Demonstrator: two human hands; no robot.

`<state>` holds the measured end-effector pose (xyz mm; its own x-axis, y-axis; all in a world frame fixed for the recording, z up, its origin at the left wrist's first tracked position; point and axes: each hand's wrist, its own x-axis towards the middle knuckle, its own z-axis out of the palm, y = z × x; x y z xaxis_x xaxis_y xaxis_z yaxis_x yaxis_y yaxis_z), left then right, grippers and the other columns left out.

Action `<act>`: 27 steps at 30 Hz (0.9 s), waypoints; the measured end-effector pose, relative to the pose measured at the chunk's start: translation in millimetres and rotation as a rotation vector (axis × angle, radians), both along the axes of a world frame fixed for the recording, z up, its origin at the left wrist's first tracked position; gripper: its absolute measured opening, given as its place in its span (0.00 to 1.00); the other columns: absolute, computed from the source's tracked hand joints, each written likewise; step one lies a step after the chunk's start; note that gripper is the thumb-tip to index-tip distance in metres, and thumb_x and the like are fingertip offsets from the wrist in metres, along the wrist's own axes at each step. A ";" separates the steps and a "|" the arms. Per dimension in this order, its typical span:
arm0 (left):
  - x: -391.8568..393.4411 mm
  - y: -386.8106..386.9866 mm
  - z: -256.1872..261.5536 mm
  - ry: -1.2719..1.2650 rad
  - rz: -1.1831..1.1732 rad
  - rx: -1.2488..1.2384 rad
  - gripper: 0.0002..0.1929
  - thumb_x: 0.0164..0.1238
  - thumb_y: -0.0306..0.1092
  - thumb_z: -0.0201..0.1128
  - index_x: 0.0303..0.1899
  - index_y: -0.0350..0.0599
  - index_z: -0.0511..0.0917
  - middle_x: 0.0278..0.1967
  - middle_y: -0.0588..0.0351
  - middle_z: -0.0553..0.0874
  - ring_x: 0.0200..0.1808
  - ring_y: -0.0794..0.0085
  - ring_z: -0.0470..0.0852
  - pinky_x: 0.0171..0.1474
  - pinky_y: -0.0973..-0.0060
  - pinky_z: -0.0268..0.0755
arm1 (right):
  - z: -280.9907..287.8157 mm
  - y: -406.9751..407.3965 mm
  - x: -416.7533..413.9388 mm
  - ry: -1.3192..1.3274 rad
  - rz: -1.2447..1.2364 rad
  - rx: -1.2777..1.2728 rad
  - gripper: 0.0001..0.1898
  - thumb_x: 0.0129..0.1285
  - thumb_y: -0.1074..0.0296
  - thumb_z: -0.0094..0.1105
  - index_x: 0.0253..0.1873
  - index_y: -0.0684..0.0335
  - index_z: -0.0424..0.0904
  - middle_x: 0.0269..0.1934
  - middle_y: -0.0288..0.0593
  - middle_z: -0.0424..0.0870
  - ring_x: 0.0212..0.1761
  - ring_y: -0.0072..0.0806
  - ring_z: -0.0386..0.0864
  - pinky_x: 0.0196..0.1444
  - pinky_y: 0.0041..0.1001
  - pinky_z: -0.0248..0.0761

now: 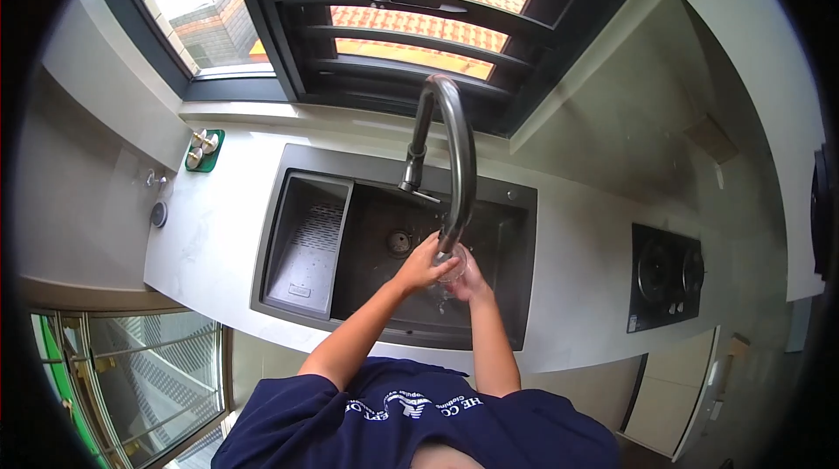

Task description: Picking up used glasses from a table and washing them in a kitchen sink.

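Observation:
Both of my hands are over the right part of a dark kitchen sink [498, 311], around a clear glass or cup [455, 267] under the spout of a tall metal faucet [463, 161]. My left hand [423, 267] grips the clear vessel from the left, with its thumb across the near side. On the right, my right hand [470, 279] holds the vessel's other side and is partly hidden behind it. Water splashes around the hands. The sink's drain [399, 243] lies to the left of my hands.
A perforated grey tray [311, 239] fills the sink's left side. On the counter's far left stand a green tray [212, 161] with several small white-and-gold items and a small round grey object [158, 214]. A black gas hob [665, 279] is at the right. Barred windows rise behind the faucet.

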<state>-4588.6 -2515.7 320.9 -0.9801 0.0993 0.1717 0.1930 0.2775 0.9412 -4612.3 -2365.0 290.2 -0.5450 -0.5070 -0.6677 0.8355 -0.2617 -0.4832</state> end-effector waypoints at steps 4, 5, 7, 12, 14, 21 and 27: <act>-16.8 -7.7 -37.9 -0.286 -0.148 0.062 0.20 0.62 0.44 0.63 0.51 0.42 0.79 0.44 0.48 0.86 0.47 0.56 0.85 0.51 0.64 0.74 | -23.3 14.6 17.0 -0.199 0.176 -0.080 0.34 0.65 0.26 0.28 0.46 0.51 0.75 0.25 0.35 0.76 0.16 0.20 0.68 0.15 0.17 0.58; -17.6 -12.1 -57.4 -0.292 -0.143 0.063 0.20 0.62 0.44 0.63 0.51 0.42 0.79 0.44 0.48 0.86 0.47 0.56 0.85 0.51 0.64 0.74 | -22.2 10.3 23.8 -0.251 0.240 -0.028 0.34 0.65 0.26 0.28 0.43 0.52 0.74 0.22 0.35 0.74 0.14 0.19 0.64 0.14 0.17 0.55; -23.7 -10.1 -51.9 -0.614 -0.182 -0.336 0.19 0.62 0.40 0.63 0.51 0.40 0.78 0.45 0.46 0.85 0.48 0.54 0.84 0.47 0.58 0.78 | -49.8 21.1 32.5 -0.287 0.295 0.022 0.34 0.65 0.26 0.28 0.40 0.54 0.72 0.19 0.35 0.71 0.13 0.19 0.60 0.12 0.18 0.49; 20.7 -52.0 -96.5 -1.199 -0.256 0.122 0.17 0.57 0.29 0.64 0.50 0.46 0.78 0.39 0.50 0.83 0.40 0.55 0.84 0.33 0.56 0.84 | -101.0 -5.4 59.5 0.010 0.652 0.452 0.21 0.71 0.46 0.43 0.35 0.57 0.76 0.14 0.36 0.68 0.10 0.22 0.64 0.11 0.23 0.57; 37.0 -48.3 -108.9 -1.078 -0.187 0.037 0.15 0.60 0.31 0.63 0.50 0.45 0.79 0.40 0.51 0.85 0.42 0.59 0.84 0.37 0.59 0.82 | -128.1 -5.1 57.3 0.378 0.595 0.680 0.10 0.64 0.63 0.58 0.46 0.61 0.77 0.25 0.45 0.79 0.24 0.35 0.81 0.23 0.31 0.74; 98.5 -49.8 -142.4 -0.539 0.043 -0.178 0.16 0.59 0.25 0.54 0.48 0.44 0.80 0.41 0.41 0.84 0.46 0.50 0.83 0.50 0.60 0.74 | -164.7 -28.6 49.0 1.456 0.986 1.047 0.19 0.55 0.68 0.63 0.53 0.57 0.75 0.51 0.45 0.79 0.57 0.39 0.75 0.61 0.46 0.64; 102.6 -44.0 -155.5 -0.585 -0.134 -0.307 0.21 0.53 0.21 0.51 0.50 0.45 0.80 0.41 0.40 0.84 0.47 0.47 0.81 0.53 0.56 0.73 | -183.0 -45.7 33.2 1.171 1.445 1.208 0.16 0.61 0.59 0.57 0.52 0.58 0.78 0.47 0.48 0.83 0.56 0.41 0.77 0.59 0.48 0.67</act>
